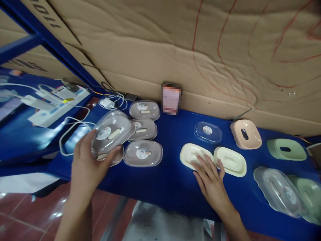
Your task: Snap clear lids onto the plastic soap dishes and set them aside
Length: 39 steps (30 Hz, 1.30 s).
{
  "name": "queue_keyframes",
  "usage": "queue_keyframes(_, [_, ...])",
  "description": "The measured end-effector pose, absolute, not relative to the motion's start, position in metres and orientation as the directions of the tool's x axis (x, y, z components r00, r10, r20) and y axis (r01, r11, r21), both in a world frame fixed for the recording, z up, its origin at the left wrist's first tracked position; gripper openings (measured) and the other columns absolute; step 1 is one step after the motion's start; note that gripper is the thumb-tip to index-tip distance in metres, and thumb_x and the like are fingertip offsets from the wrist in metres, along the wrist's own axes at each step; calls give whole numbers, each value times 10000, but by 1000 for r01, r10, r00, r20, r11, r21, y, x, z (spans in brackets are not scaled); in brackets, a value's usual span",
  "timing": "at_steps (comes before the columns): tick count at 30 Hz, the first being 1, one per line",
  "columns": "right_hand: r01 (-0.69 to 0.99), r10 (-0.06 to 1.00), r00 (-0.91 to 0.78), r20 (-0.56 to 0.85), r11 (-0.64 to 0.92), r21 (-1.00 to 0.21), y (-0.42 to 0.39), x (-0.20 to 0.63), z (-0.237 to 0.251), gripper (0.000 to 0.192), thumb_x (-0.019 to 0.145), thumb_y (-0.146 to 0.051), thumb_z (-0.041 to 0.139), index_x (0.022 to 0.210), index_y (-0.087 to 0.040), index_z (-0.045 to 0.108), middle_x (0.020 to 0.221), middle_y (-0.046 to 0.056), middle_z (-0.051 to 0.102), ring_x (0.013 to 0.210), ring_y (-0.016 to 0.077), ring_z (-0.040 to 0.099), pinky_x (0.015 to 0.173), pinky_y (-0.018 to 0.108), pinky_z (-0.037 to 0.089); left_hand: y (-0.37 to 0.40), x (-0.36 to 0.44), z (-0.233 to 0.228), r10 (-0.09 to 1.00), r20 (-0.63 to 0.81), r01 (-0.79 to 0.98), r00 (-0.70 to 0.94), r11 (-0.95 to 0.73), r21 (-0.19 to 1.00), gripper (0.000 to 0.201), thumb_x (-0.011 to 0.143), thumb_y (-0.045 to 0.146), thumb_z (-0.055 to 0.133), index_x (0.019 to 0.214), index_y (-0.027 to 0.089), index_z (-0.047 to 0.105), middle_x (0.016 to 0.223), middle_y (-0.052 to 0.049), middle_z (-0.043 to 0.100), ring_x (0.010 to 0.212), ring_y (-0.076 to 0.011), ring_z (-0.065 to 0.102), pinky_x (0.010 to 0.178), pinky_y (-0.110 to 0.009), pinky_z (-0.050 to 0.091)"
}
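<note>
My left hand (86, 164) holds a clear plastic lid (111, 135) with a round sticker, lifted and tilted above a soap-box base (119, 159) at the left of the blue table (170, 182). My right hand (210, 179) lies flat with its fingers spread, fingertips resting on a cream soap tray (190, 152). A second cream tray (230, 161) sits just to its right. Three closed grey soap boxes, the far one (144, 110), the middle one (142, 129) and the near one (143, 153), stand beside the lifted lid.
A loose clear lid (208, 132), a pink base (246, 134) and a green base (286, 149) lie at the right, with another clear lid (278, 190) over a green base (311, 197). A power strip (59, 100) and cables sit far left. A cardboard wall (188, 50) rises behind.
</note>
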State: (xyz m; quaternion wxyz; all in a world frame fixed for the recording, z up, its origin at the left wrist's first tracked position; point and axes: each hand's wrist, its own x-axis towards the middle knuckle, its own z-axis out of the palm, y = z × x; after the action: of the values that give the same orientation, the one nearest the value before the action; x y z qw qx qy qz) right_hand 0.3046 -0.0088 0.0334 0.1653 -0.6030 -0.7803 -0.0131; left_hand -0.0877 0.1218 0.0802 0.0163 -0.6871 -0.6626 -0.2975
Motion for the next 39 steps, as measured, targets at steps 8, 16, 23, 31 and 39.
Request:
queue_keyframes(8, [938, 944, -156, 290, 233, -257, -13, 340, 47, 481, 1101, -265, 554, 1580, -299, 530, 1646, 93, 567, 1588, 281, 460, 1320, 575, 284, 60, -8, 98, 791, 556, 749, 254, -524, 405, 554, 1064, 248, 636, 1580, 398, 502, 1644, 11, 545, 1468, -310, 588, 1225, -623, 547])
queue_keyframes(16, [979, 972, 111, 207, -72, -188, -38, 410, 32, 540, 1120, -514, 486, 1607, -280, 501, 1620, 146, 582, 1490, 391, 558, 1164, 634, 454, 53, 83, 40, 567, 302, 469, 767, -815, 339, 364, 1043, 146, 620, 1402, 189, 659, 1493, -166, 653, 1418, -353, 624, 1104, -563, 586])
queue_keyframes(23, [964, 960, 99, 261, -27, -266, -12, 423, 55, 416, 1120, -459, 509, 1478, -284, 628, 1515, 104, 677, 1352, 329, 664, 1074, 513, 527, 52, 63, 36, 599, 369, 469, 711, -794, 387, 274, 1056, 93, 576, 1292, 177, 688, 1283, -115, 766, 1179, -272, 731, 955, -425, 577])
queue_keyframes(31, [982, 956, -2, 295, 58, -181, 31, 428, 66, 425, 1118, -393, 503, 1511, -262, 599, 1556, 127, 640, 1437, 339, 608, 1145, 538, 481, 40, 57, 34, 653, 359, 508, 667, -751, 422, 212, 1085, 124, 556, 1233, 190, 693, 1255, -110, 764, 1183, -268, 729, 965, -423, 585])
queue_keyframes(39, [994, 917, 108, 384, -90, -64, 79, 428, 72, 473, 1095, -467, 530, 1499, -236, 617, 1624, 164, 573, 1477, 381, 560, 1186, 579, 441, 45, 63, 29, 707, 330, 547, 626, -699, 460, 216, 1047, 133, 609, 1233, 204, 692, 1600, -200, 515, 1492, -382, 553, 1132, -563, 594])
